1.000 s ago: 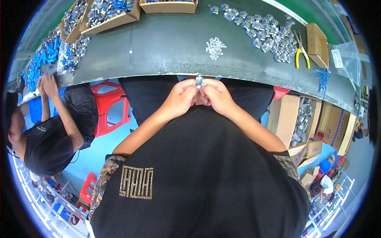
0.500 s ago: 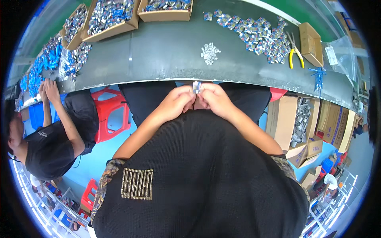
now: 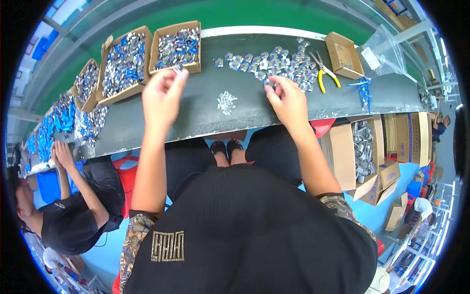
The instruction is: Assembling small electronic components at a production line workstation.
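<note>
My left hand (image 3: 164,95) is raised at the near edge of a cardboard box (image 3: 177,68) heaped with small metal-and-blue parts. Its thumb and forefinger pinch a small silvery part, too small to name exactly. Over the table to the right, my right hand (image 3: 290,102) reaches to the near edge of a spread of small flat silver-and-blue parts (image 3: 264,63). A narrow gap shows between its thumb and forefinger, and the other fingers are bent. Between the hands lies a small pile of whitish pieces (image 3: 226,102).
Yellow-handled pliers (image 3: 323,78) and a small cardboard tray (image 3: 345,56) lie to the right, near blue ties (image 3: 363,90). More filled boxes (image 3: 125,63) stand at left. A co-worker (image 3: 73,206) sits on the left. Below the table's right side is a carton of metal fittings (image 3: 362,152).
My hands were together at the table edge around a small part. They have parted: the left went forward to the box with a part, the right forward to the spread parts.
</note>
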`<state>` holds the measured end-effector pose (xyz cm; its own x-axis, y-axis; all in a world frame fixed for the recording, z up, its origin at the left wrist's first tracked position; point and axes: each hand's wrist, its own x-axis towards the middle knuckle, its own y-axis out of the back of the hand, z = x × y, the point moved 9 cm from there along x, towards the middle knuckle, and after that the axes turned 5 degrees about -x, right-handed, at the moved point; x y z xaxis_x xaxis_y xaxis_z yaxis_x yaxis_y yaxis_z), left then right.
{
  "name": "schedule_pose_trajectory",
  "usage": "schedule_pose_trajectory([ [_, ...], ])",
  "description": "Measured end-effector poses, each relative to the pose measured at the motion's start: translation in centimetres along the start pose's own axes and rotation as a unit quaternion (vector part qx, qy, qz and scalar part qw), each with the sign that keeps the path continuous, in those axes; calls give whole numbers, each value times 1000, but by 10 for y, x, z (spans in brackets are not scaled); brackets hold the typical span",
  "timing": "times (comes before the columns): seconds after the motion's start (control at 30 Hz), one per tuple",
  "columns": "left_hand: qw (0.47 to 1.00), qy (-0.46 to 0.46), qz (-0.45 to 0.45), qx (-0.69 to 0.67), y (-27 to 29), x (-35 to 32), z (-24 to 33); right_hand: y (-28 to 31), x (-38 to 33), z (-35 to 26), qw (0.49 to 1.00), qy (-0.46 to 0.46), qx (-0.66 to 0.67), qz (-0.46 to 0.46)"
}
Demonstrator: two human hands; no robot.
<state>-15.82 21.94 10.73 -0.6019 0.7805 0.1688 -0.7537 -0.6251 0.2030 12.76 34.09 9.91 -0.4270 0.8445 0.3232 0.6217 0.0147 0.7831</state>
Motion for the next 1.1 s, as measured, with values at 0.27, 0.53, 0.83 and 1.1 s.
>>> schedule_pose_trajectory([
  [0.27, 965, -109, 101, 218, 21, 66, 28, -2, -7, 2, 997, 6, -78, -20],
  [0.53, 927, -317, -164, -117, -24, -76, 204, -6, -12, -1, 997, 64, 13, -32],
  [0.83, 908, -345, -164, -173, -27, -106, 194, -18, -20, -17, 996, 73, 6, -53],
  [1.1, 938, -153, -278, -141, -66, -95, 152, -19, -37, -24, 985, 43, 121, -118],
])
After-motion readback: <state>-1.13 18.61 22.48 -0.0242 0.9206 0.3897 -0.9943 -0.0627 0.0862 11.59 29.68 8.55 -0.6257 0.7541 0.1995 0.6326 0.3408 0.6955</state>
